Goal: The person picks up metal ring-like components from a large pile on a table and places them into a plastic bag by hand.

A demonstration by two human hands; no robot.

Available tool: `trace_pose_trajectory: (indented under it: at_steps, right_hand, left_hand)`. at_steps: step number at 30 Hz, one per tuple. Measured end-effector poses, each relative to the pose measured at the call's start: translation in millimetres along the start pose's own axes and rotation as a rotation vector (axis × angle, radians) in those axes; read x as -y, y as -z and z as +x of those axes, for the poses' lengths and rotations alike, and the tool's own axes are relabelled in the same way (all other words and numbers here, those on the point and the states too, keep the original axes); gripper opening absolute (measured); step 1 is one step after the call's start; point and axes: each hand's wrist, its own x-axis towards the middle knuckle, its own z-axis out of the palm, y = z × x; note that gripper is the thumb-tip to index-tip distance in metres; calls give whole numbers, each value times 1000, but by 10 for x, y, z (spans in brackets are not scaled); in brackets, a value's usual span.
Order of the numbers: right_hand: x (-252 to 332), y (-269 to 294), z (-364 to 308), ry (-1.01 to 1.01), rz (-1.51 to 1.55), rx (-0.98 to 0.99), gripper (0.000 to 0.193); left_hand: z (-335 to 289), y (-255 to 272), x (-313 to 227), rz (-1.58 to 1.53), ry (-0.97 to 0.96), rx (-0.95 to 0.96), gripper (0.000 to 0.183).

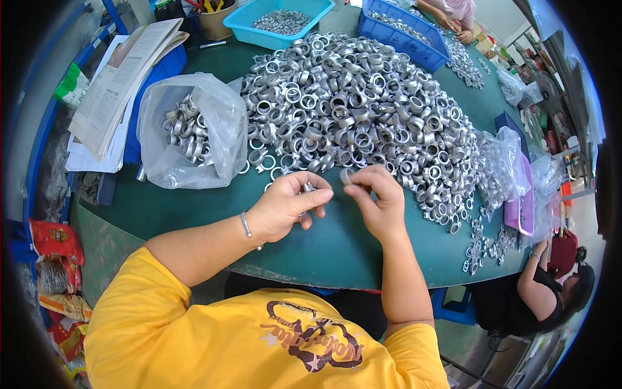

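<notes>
A large heap of silver metal rings (363,104) covers the middle of the green table. At its near edge, my right hand (382,204) pinches a single metal ring (346,176) between thumb and fingers. Just left of it, my left hand (288,202) is curled around a small metal part (308,188), mostly hidden by the fingers. The two hands are close together but apart, above the table surface. A clear plastic bag (155,136) with several similar rings inside stands open to the left of the heap.
At the back are a turquoise basket (236,24) and a blue basket (395,32), both holding small metal parts. Papers (120,84) lean at the left. On the right are a purple tray (526,194) and plastic bags (508,155). Two people work at the table, one far, one right.
</notes>
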Motion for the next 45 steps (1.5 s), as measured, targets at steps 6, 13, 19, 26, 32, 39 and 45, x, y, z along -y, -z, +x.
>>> trace_pose_trajectory:
  at_steps: [6, 13, 19, 26, 32, 39, 45]
  right_hand:
    - [58, -45, -71, 173, 119, 95, 17]
    - [20, -18, -161, -377, 690, 182, 24]
    - [-16, -27, -158, -244, 619, 215, 32]
    - [-24, -48, -147, -168, 572, 175, 31]
    - [161, -86, -104, 304, -76, 23, 31]
    - [68, 115, -26, 281, -116, -123, 13]
    - [-122, 188, -121, -154, -404, -47, 21]
  left_hand:
    - [-56, -64, -55, 268, -97, -48, 14]
    - [-13, -20, 4, 705, -648, 18, 11]
    - [-38, -59, -17, 753, -660, 17, 11]
    - [-30, -36, -16, 749, -688, 11, 13]
    - [-35, -42, -31, 382, -193, -15, 20]
    - [-62, -32, -124, -184, 152, 124, 18]
    - [-249, 105, -648, 91, -946, -491, 16]
